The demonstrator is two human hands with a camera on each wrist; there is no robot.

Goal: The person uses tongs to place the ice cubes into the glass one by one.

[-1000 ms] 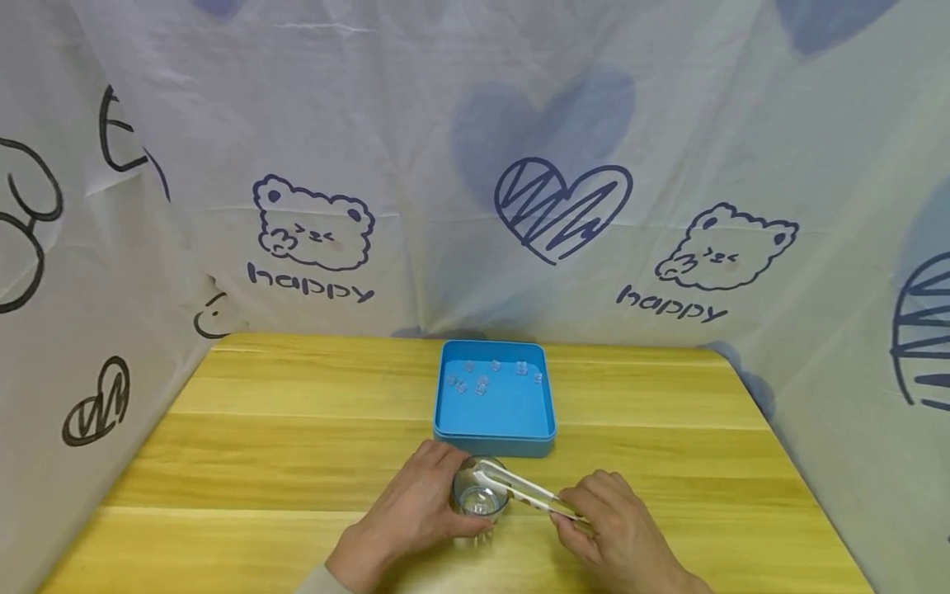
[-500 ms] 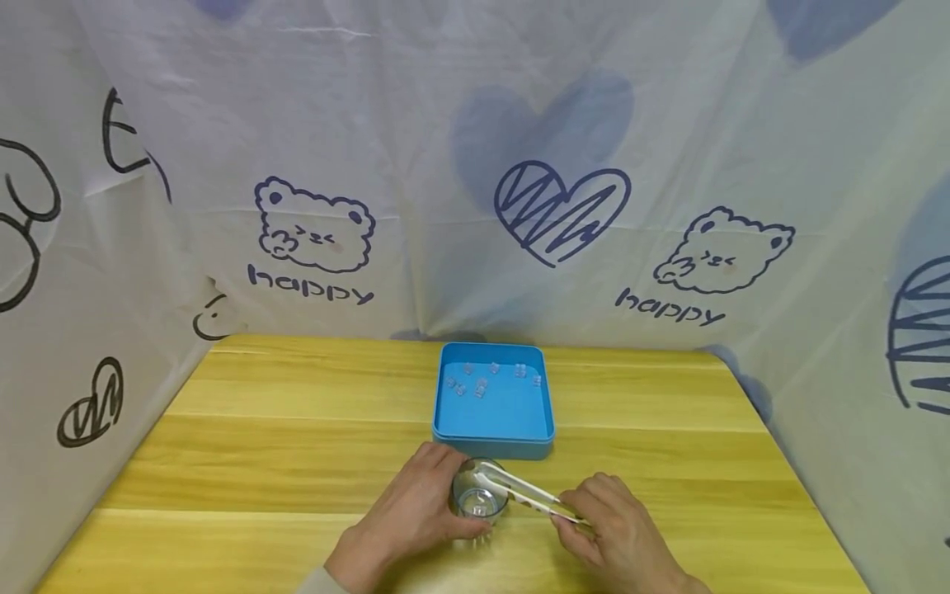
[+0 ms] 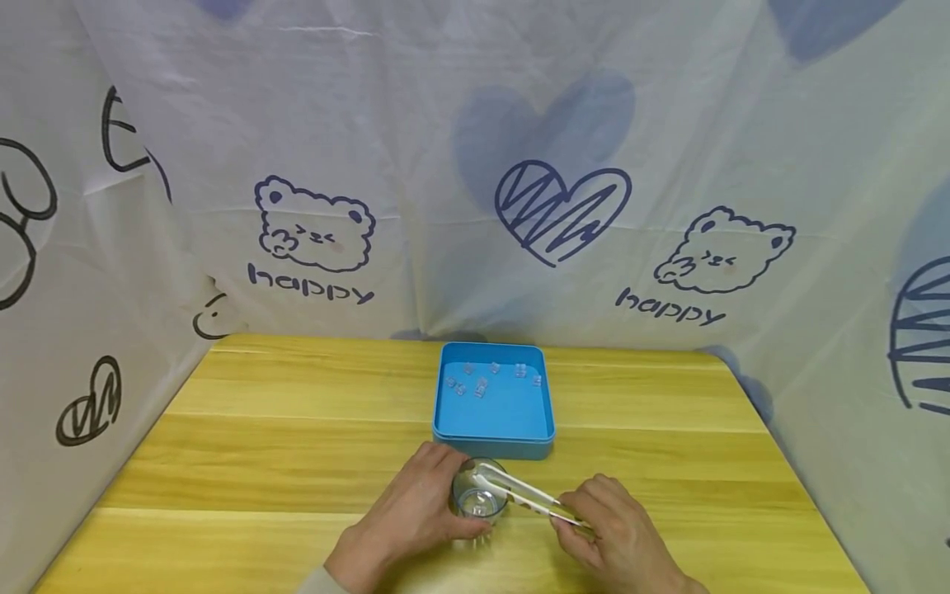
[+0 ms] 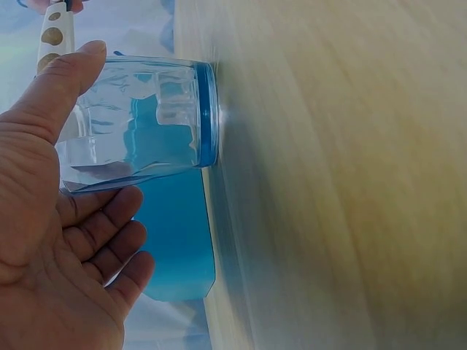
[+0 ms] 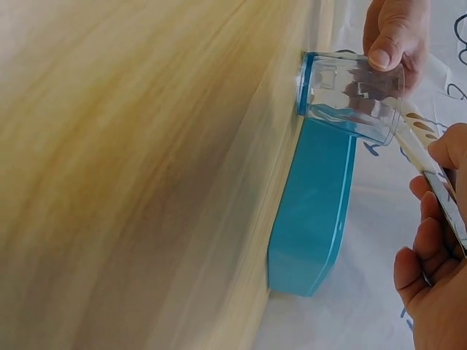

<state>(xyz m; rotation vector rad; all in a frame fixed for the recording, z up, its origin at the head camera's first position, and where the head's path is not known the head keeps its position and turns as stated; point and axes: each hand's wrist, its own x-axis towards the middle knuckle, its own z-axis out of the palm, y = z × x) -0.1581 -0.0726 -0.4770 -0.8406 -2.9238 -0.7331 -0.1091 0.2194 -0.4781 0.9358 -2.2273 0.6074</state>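
Observation:
A clear drinking glass (image 3: 478, 513) stands upright on the table. My left hand (image 3: 416, 505) holds it around its left side, thumb at the near side and fingers at the far side. A clear block shape (image 4: 175, 102) shows near the glass's base in the left wrist view. Between its fingers and thumb, my right hand (image 3: 618, 528) grips a pair of tongs (image 3: 536, 504) with white, brown-spotted arms. The tongs' tips reach into the mouth of the glass from the right. Whether they pinch anything cannot be made out.
Just behind the glass is a square blue tray (image 3: 493, 448) with several small clear blocks (image 3: 520, 370) lying mostly in its far half. The wooden table (image 3: 297, 445) runs back to a white printed cloth (image 3: 430, 165), which also hangs at both sides.
Both hands, the glass and the tongs keep nearly the same places. The head view shifted very slightly; the blocks in the tray lie as before.

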